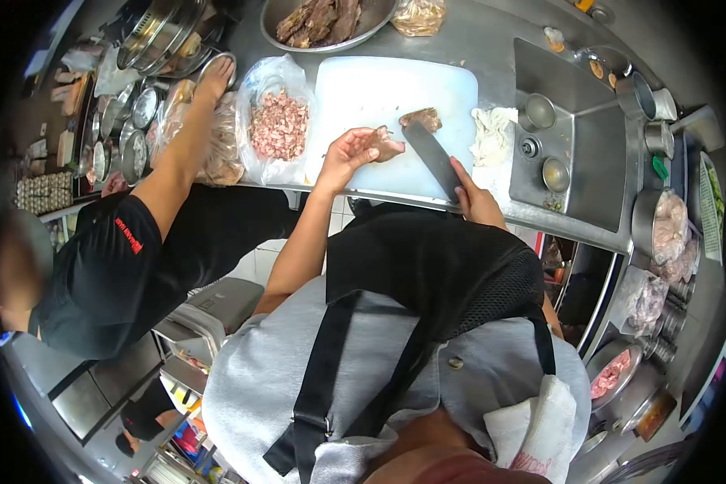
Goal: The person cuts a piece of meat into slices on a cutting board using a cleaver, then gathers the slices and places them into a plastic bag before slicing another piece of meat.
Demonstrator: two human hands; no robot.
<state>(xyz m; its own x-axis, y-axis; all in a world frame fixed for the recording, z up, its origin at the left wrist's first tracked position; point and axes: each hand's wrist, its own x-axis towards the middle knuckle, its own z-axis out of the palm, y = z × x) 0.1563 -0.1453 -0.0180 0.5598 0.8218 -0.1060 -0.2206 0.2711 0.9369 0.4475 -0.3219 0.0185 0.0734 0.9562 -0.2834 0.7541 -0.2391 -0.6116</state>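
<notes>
A pale piece of cooked meat (390, 148) is between the thumb and fingers of my left hand (350, 156), above the near part of a white cutting board (355, 87). In my right hand (477, 199) is the handle of a kitchen knife (433, 160), its broad blade slanting up and left across the board. The blade's tip meets a browned chunk of meat (424, 120) lying on the board. Left of the board, a clear plastic bag (260, 81) holds diced pink meat (280, 125).
A crumpled white cloth (494, 137) lies between board and sink (573, 133). Behind the board stands a metal bowl (331, 47) of large browned meat pieces. At my left a co-worker's hand (215, 77) reaches to a metal bowl, past bagged food (224, 149).
</notes>
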